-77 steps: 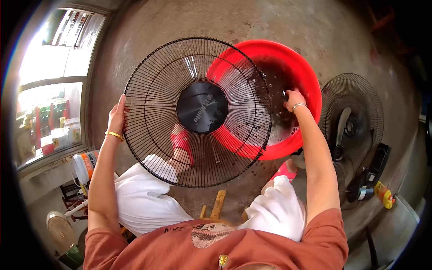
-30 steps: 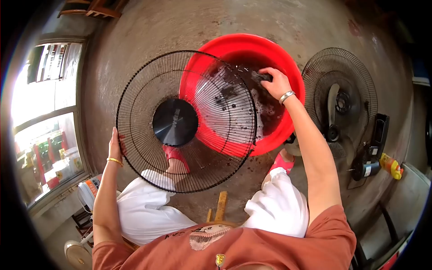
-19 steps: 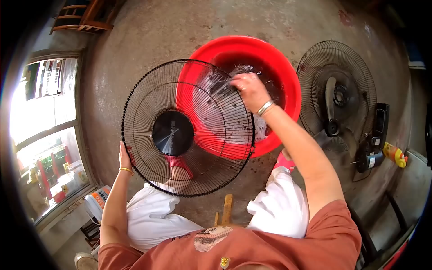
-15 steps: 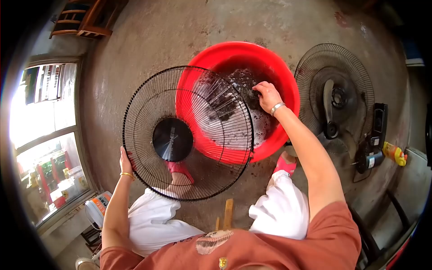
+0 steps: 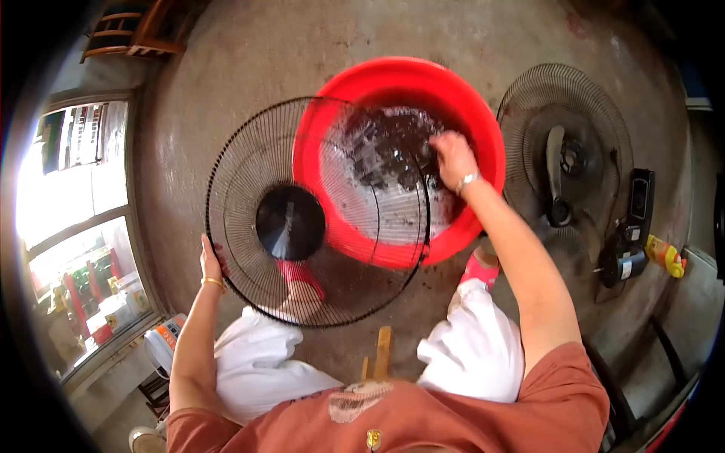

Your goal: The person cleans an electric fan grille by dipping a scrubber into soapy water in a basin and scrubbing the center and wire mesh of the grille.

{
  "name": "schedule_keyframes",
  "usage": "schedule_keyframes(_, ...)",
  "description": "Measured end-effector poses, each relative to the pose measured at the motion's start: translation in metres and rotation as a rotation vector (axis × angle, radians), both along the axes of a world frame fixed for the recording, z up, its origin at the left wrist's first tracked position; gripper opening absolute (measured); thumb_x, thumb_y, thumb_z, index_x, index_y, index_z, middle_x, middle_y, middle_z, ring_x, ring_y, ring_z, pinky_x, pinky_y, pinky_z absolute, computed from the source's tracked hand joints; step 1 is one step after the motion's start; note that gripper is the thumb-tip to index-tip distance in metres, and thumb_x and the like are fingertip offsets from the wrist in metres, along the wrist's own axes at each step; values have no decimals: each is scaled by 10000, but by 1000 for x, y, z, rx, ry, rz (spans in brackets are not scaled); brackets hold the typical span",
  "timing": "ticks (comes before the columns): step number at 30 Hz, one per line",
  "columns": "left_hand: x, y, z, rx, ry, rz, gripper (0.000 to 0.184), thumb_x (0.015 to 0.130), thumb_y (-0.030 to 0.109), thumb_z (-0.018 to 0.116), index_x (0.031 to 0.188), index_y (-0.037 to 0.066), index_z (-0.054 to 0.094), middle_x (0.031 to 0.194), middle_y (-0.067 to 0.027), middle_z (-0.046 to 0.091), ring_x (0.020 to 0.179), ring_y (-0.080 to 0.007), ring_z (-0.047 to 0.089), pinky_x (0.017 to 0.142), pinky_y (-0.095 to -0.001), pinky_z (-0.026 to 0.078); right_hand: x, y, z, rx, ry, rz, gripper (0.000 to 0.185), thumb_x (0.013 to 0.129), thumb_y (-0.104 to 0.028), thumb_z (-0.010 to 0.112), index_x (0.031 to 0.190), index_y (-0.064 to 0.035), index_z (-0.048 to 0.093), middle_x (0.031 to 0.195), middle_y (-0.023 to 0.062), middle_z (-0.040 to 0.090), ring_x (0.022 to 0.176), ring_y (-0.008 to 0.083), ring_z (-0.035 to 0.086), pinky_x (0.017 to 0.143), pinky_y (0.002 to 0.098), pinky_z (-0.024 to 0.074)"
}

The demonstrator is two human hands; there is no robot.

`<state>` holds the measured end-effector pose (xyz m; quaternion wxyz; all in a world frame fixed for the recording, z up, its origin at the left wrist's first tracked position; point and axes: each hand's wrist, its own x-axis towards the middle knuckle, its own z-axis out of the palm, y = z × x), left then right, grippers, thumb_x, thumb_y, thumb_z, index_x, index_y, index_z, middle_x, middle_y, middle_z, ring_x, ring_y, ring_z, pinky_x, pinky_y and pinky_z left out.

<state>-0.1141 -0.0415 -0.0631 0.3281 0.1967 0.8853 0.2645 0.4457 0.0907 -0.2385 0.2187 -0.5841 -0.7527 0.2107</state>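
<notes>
Black wire fan grille (image 5: 304, 215): partly over the red basin (image 5: 495, 151); probably light, springy, slippery if wet.
Hold point: outer rim, likely stiffer than the thin spokes.
Left hand (image 5: 211, 258): grip closed on the rim's left edge.
Right hand (image 5: 455, 160): over the basin, blurred; cannot tell whether the grip holds anything.

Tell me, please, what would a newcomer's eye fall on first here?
Probably the bright red basin of dark, foamy water, upper centre, with the right hand over it. Overlapping its left side is a round black fan grille, its left edge held by the left hand.
</notes>
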Motion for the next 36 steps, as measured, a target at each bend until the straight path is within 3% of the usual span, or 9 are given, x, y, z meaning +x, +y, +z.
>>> schedule_keyframes(3,10,6,8,10,23,8,651,860,728,448,799,85,526,526,30,374,387,-96,330,360,-261,287,4,23,23,113,126,-138,344,784,-10,602,1118,-89,614,1105,139,582,1012,364,543,893,421,474)
schedule_keyframes(6,-2,11,-2,70,92,12,642,871,703,464,787,71,541,532,24,405,387,-92,345,358,-253,285,3,19,-21,62,-40,-63,372,790,-14,586,1144,-127,609,1140,120,564,1023,344,548,875,468,481)
schedule_keyframes(10,12,20,14,82,120,-23,639,857,713,475,782,82,543,549,29,407,378,-73,312,344,-235,266,11,34,-2,-458,-281,59,334,768,-65,601,1074,-175,675,1125,151,600,1093,342,575,902,422,495)
schedule_keyframes(14,13,27,25,69,108,-94,638,886,678,463,818,51,556,560,22,425,376,-70,307,343,-237,255,-7,59,60,-121,167,-79,272,711,-86,615,968,-121,698,1006,154,650,984,336,616,884,400,500)
schedule_keyframes(20,14,34,35,60,86,-126,626,909,651,448,848,37,554,535,25,412,358,-69,297,334,-244,244,-109,29,165,74,649,423,313,692,-58,681,1005,-67,667,993,114,640,951,295,608,862,369,505)
schedule_keyframes(25,11,36,31,59,66,-135,622,912,653,439,852,44,550,514,35,361,360,-73,282,336,-254,227,-157,20,138,205,548,537,295,685,-76,713,972,-108,656,970,89,604,933,292,584,822,374,505)
schedule_keyframes(27,11,32,29,58,32,-123,601,914,650,441,847,62,545,502,45,313,366,-74,275,347,-254,218,-143,58,126,446,315,464,124,658,-64,637,780,-61,617,800,98,594,818,288,580,717,404,510)
schedule_keyframes(31,19,35,40,2,42,-114,612,907,664,436,861,63,542,501,45,303,372,-75,259,357,-255,208,-90,137,92,75,-158,120,176,815,-126,556,892,-107,714,978,150,634,939,331,623,790,430,537)
schedule_keyframes(36,14,37,30,47,75,-148,665,893,694,422,853,44,560,483,45,284,342,-85,238,328,-271,213,-148,75,153,180,541,415,183,726,-80,669,909,-77,677,942,108,642,916,307,599,828,394,503)
